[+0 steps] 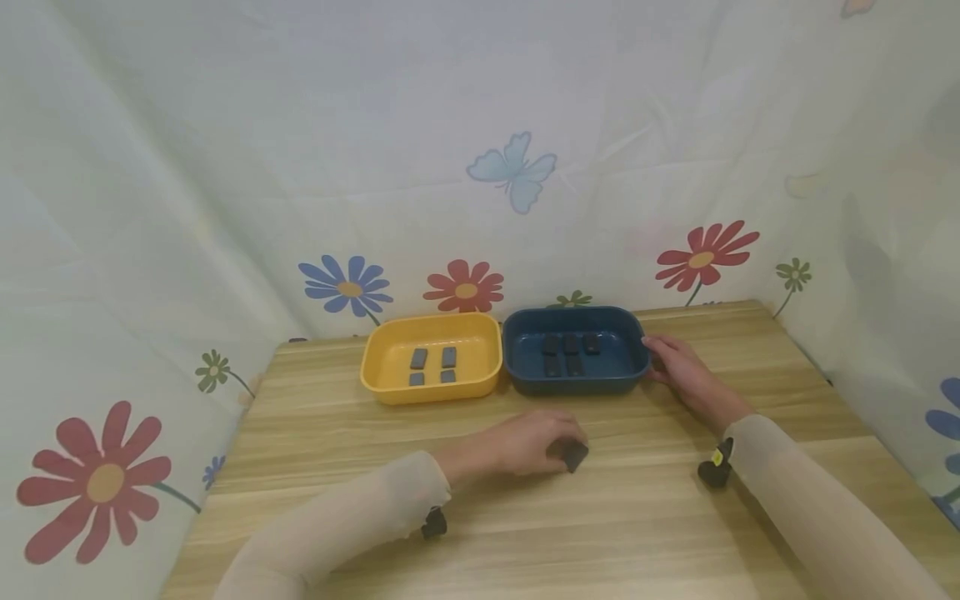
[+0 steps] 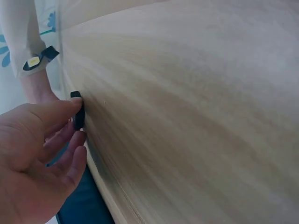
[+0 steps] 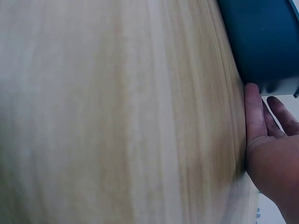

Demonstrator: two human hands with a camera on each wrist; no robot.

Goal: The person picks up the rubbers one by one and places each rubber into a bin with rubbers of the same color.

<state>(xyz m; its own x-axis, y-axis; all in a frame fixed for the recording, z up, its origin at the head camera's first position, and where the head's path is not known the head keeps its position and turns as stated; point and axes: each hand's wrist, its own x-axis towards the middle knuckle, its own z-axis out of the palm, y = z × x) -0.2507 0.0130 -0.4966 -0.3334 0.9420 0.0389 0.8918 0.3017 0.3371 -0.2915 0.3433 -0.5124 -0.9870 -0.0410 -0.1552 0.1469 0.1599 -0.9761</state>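
Observation:
My left hand [image 1: 536, 442] pinches a small dark rectangular block [image 1: 575, 456] between thumb and fingertips, over the table in front of the trays. In the left wrist view the block [image 2: 78, 112] is held on edge. At the far right end of the dark blue tray [image 1: 577, 386], my right hand [image 1: 678, 367] touches the outer wall with extended fingers. The right wrist view has the thumb straight beside that tray's end [image 3: 261, 46]. Inside the blue tray lie several dark blocks [image 1: 573, 365], laid out in two rows.
A yellow tray [image 1: 431, 393] stands left of the blue one, nearly touching it, and several grey blocks [image 1: 418, 358] lie in it. Both trays sit near the back edge of the wooden table [image 1: 465, 533]. Behind them hangs a flower-patterned cloth [image 1: 405, 167].

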